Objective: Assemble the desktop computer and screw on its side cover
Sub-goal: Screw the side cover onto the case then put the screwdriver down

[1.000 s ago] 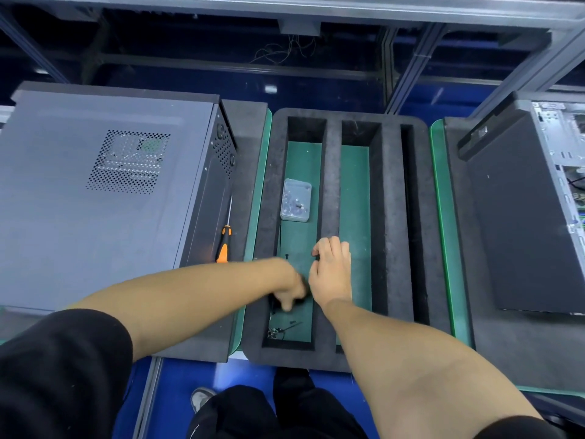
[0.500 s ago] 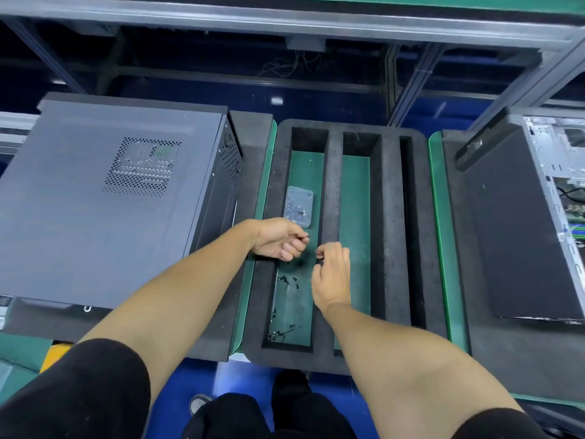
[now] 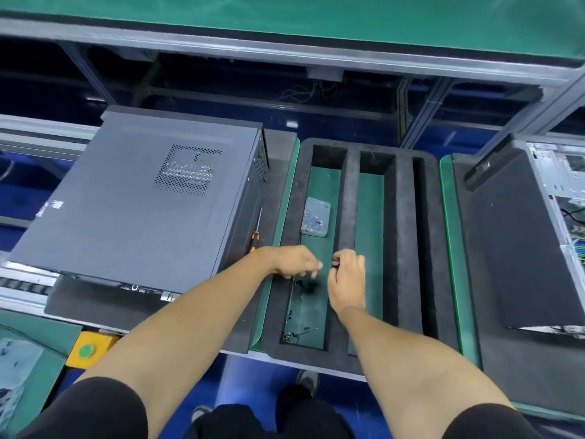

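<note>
Both hands hover over the tray (image 3: 346,198), right hand (image 3: 346,280) pinching a screw (image 3: 335,263) (probably for the cover (image 3: 126,210)), left hand (image 3: 296,263) loosely curled, holding nothing visible.

A grey metal frame (image 3: 285,61) carries a green-topped shelf (image 3: 316,17) overhead; below it lie shadowed rails, loose wires (image 3: 304,90) and a blue floor (image 3: 247,378).

Left hand (image 3: 296,260) risen from tray floor (image 3: 311,308), fingers now blurred beside right hand (image 3: 346,282).
</note>
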`<move>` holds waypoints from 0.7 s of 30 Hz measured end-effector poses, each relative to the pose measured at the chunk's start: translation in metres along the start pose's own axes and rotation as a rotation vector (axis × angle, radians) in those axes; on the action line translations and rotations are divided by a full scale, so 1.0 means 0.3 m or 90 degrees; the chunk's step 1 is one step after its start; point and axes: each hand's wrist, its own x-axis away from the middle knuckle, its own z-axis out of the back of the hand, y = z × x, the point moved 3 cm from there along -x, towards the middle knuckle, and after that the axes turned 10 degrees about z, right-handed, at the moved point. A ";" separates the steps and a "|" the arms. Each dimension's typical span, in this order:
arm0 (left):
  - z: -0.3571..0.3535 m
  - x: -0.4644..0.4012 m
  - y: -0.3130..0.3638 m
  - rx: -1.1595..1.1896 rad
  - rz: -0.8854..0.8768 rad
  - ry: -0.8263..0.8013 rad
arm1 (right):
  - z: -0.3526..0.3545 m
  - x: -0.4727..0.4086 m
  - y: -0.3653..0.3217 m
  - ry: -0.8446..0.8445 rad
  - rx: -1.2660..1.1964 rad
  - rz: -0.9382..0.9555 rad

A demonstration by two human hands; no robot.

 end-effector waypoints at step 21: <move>-0.150 -0.205 0.040 -0.883 0.066 0.193 | -0.010 -0.005 0.021 0.023 -0.029 0.021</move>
